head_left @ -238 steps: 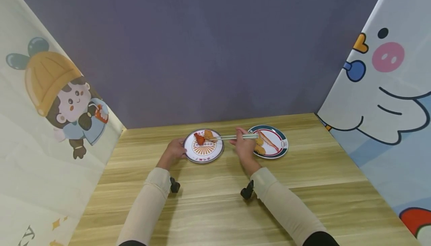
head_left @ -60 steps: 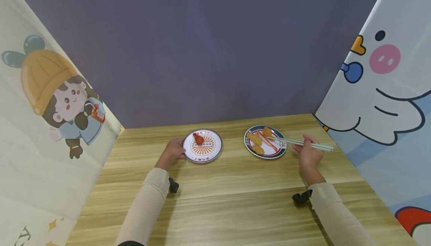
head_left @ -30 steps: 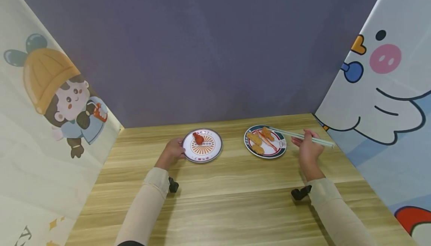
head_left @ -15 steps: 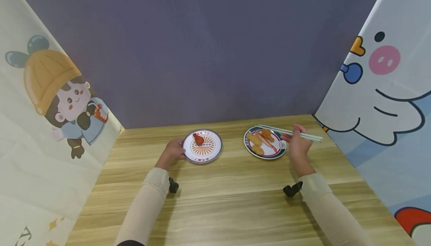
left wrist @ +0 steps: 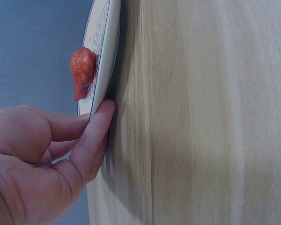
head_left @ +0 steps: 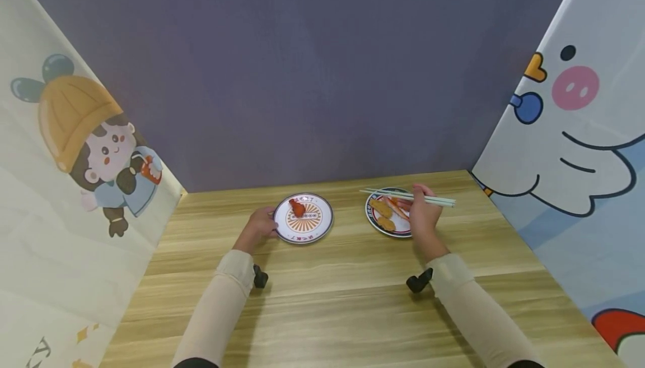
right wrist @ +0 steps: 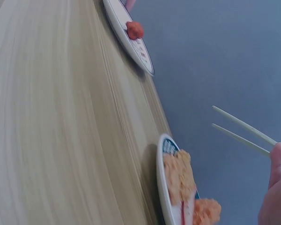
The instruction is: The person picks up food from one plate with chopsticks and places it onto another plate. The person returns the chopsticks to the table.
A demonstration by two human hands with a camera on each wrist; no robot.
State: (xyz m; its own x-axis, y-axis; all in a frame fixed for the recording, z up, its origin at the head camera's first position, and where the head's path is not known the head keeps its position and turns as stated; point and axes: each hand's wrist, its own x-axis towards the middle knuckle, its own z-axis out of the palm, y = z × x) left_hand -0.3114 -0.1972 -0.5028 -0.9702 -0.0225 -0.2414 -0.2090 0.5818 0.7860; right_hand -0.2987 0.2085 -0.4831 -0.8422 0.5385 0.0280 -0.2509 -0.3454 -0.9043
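While pinched in the right hand fingers, chopsticks near level, tips leftward over the plate.

Two plates side by side on table, near back wall. Left plate bears one food piece on far half; left hand touches its left rim. Right plate, well apart to right, bears several fried pieces. Right hand over right plate's right part, chopsticks held above plate, tips pointing left. Panels stand left and right of table.
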